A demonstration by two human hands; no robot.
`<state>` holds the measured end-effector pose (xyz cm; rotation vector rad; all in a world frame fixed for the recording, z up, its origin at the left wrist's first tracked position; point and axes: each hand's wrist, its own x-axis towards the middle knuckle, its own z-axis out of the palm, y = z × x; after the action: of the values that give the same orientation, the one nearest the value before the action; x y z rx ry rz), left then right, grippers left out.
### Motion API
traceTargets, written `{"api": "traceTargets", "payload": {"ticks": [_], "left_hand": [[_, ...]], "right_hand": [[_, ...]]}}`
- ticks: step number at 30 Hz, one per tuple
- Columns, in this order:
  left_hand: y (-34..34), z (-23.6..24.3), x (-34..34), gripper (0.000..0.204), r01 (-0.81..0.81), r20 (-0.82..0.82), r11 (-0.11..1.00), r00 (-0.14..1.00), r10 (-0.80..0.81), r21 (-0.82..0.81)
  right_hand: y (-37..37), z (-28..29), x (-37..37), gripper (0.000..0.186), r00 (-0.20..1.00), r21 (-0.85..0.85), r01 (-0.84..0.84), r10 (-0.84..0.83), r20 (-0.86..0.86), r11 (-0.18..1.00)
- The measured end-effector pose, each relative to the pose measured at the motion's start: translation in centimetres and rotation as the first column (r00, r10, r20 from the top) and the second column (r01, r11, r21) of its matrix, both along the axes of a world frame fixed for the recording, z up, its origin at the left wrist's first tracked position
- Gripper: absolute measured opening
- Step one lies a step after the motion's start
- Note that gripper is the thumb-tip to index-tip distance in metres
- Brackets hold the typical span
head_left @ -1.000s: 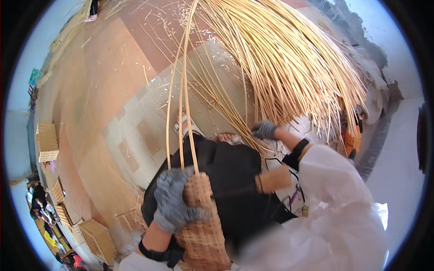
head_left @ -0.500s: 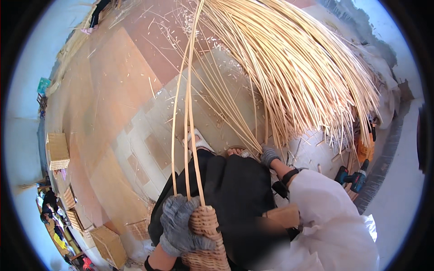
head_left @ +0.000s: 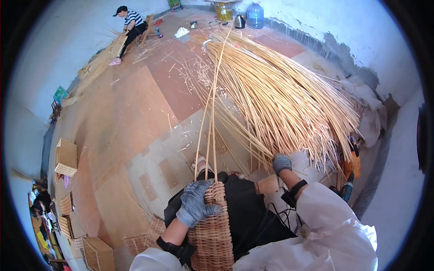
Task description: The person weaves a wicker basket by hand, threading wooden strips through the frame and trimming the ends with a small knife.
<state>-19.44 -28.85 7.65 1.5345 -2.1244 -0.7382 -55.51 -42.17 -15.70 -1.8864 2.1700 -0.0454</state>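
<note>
Wickerwork (head_left: 214, 244), a narrow woven piece, stood at six o'clock in the view, over the dark-clad lap (head_left: 251, 212), with three long canes (head_left: 214, 149) rising from its top toward twelve. The gloved left hand (head_left: 195, 205) was clamped round its left edge near the top, thumb across the front. Since that grip seemed its main support, a slack wrist could have let it twist; the tall canes, springy by their look, might have swung, snagged or cracked where they left the weave.

From there the gloved right hand (head_left: 282, 163) reached between one and two o'clock, at the ends of some loose canes (head_left: 257, 149); I could not tell whether its fingers had closed on any. Pulling there risked dragging tangled neighbours from the cane pile (head_left: 289, 108) beyond, toward one.

Compared with half a second earlier, the view had tipped upward: the seated person (head_left: 132, 22) at eleven showed beyond the legs, and a kettle (head_left: 239, 21) and blue water jug (head_left: 255, 16) had appeared near twelve. The left hand kept its hold.
</note>
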Motion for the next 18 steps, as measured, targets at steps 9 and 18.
{"api": "traceTargets", "payload": {"ticks": [9,18], "left_hand": [[-0.8,-0.2,0.9,0.092,-0.043,0.057,0.997,0.998,0.040,0.056],[-2.0,0.6,0.7,0.082,0.013,0.099,0.988,0.995,-0.029,0.151]], "right_hand": [[6.5,13.1,-6.1,0.023,-0.338,0.432,-0.217,-0.483,0.808,0.875],[6.3,34.5,5.3,0.021,-0.636,-0.106,-0.295,-0.112,0.764,0.950]]}}
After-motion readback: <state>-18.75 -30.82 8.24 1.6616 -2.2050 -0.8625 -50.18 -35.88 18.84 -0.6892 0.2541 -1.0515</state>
